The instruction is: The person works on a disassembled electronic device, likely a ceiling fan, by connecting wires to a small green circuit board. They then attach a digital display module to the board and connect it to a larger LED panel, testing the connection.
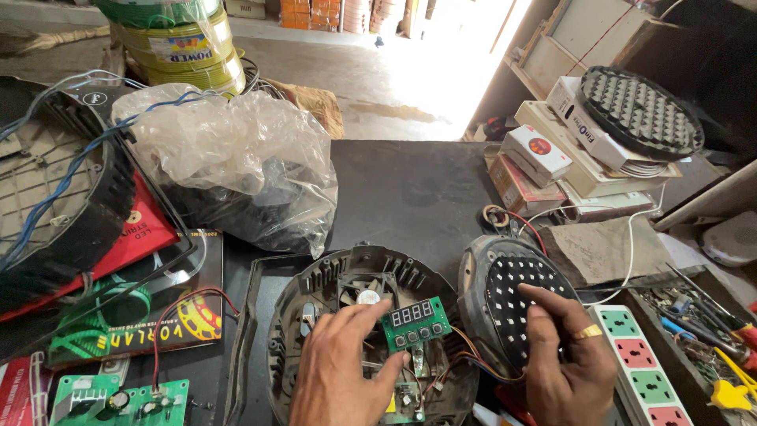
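We take the round open housing (315, 315) at the bottom middle of the dark table (410, 197) as our landmark. Inside it we see a small black fan (364, 293) and loose wires.

Our left hand (343, 371) is over the housing, coming from the lower edge. Its thumb and fingers pinch the small green circuit board (415, 322), which has a red digit display and a row of little buttons. The board is held tilted above the right half of the housing, and thin coloured wires go from it down into the housing.

Our right hand (564, 367), with a gold ring, is just to the right of the housing. It rests on the round black LED panel (512, 304), which stands leaning beside the housing. The fingers are bent and lie on the panel's face; we cannot tell if they really grip it or only touch it.

Behind the housing, to its upper left, lies a clear plastic bag (236, 166) over a dark object. Left of the housing lies a second green board (118, 402) with red wire. To the far right of the housing we see a white power strip (643, 371), and behind it some small cardboard boxes (536, 158).
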